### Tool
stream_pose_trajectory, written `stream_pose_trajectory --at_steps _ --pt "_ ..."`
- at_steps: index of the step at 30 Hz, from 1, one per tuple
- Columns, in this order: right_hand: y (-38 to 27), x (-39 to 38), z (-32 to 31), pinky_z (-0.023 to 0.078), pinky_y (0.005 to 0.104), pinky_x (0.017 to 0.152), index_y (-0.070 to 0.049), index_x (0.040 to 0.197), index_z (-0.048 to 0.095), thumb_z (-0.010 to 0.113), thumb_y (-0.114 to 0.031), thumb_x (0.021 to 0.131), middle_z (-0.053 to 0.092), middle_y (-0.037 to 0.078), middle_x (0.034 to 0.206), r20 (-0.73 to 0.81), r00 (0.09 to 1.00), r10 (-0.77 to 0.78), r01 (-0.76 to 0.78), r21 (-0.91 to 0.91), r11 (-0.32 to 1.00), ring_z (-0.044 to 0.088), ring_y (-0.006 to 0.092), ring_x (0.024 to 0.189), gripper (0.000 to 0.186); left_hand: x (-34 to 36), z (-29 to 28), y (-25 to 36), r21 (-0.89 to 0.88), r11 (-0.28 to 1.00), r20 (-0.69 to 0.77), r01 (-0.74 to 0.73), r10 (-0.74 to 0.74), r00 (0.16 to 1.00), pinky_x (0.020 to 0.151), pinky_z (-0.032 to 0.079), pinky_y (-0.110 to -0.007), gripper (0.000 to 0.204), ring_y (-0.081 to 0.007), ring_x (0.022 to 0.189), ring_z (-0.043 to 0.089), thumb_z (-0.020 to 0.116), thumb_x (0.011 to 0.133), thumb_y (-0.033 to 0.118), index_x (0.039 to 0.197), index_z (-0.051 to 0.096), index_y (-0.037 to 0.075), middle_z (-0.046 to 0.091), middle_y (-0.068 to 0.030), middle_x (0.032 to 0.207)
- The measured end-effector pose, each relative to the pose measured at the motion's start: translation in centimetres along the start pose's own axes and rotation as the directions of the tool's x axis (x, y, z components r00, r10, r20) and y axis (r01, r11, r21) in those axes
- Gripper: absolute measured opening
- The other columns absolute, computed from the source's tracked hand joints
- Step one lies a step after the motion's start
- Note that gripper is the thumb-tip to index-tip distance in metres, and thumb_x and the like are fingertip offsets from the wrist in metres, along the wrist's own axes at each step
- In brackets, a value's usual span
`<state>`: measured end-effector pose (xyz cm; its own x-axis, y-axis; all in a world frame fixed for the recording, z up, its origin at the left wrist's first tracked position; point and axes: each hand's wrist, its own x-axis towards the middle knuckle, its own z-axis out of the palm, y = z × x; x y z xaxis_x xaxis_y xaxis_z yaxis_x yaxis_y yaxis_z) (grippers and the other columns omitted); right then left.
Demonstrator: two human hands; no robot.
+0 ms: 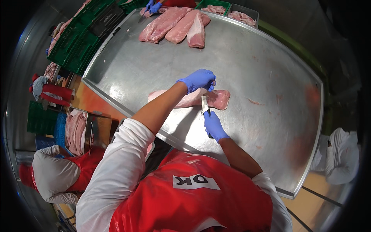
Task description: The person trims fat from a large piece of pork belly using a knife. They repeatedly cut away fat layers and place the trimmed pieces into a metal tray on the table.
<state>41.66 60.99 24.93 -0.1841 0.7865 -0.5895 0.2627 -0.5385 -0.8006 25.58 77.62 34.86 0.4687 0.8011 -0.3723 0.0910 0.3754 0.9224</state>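
Note:
On the steel table point(278, 116) lies a long pale pink piece of meat point(221, 99), crossways in front of me. My left hand point(197, 80), in a blue glove, is above the middle of this piece, fingers curled and closed on what looks like a small bit or flap of it. My right hand point(215, 127), also gloved in blue, grips a black-handled knife point(205, 103) just below the left hand; its pale blade lies at the meat's near side.
Several cuts point(162, 25) lie at the table's far side, near another person's gloved hands point(154, 7). Green crates point(69, 50) and a tray of meat point(76, 131) stand left. Co-workers are at lower left point(50, 174), farther left point(50, 89) and far right point(340, 154).

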Motion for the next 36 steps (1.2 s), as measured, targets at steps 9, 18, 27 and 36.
stream_pose_trajectory --at_steps 9,18,27,36 --pt "-0.5 8.4 1.9 0.053 0.0442 0.057 -0.004 0.123 0.054 0.047 -0.04 0.111 0.061 0.015 0.075 -0.096 0.976 -0.198 0.186 -0.125 0.975 0.064 0.0272 0.062 0.038 1.5 -0.2 1.5 0.228 0.971 0.09 -0.074 0.055 0.994 0.067 0.055 -0.033 0.029 -0.0165 0.066 0.065 0.06 0.105 0.019 0.084 0.069 -0.001 0.068 -0.0084 0.078" --pt "0.0 -1.7 4.8 0.046 0.0405 0.048 -0.008 0.111 0.056 0.054 -0.044 0.111 0.055 0.01 0.069 -0.116 0.987 0.111 -0.097 0.121 0.988 0.055 0.0216 0.05 0.037 -0.7 0.8 3.1 0.202 0.973 0.256 -0.114 0.06 0.965 0.066 0.054 -0.032 0.031 -0.0154 0.064 0.064 0.06 0.105 0.019 0.084 0.07 -0.001 0.07 -0.0089 0.077" --pt "-3.5 4.0 4.4 0.034 0.0319 0.038 -0.013 0.107 0.053 0.051 -0.044 0.112 0.049 0.0 0.064 -0.01 0.998 0.059 -0.054 0.287 0.956 0.044 0.0118 0.043 0.031 -2.2 -1.4 4.7 0.009 1.0 0.107 -0.008 0.007 0.994 0.07 0.057 -0.033 0.024 -0.0177 0.069 0.065 0.056 0.106 0.016 0.093 0.068 0.0 0.069 -0.0092 0.085" --pt "-4.0 3.8 3.7 0.034 0.0335 0.036 -0.011 0.11 0.055 0.047 -0.047 0.113 0.046 0.0 0.061 0.051 0.996 0.067 -0.08 0.32 0.944 0.043 0.0134 0.042 0.036 -5.1 1.4 5.6 0.146 0.989 0.11 -0.029 0.013 0.994 0.072 0.056 -0.031 0.024 -0.0172 0.069 0.065 0.057 0.105 0.018 0.094 0.068 0.0 0.069 -0.0089 0.086"
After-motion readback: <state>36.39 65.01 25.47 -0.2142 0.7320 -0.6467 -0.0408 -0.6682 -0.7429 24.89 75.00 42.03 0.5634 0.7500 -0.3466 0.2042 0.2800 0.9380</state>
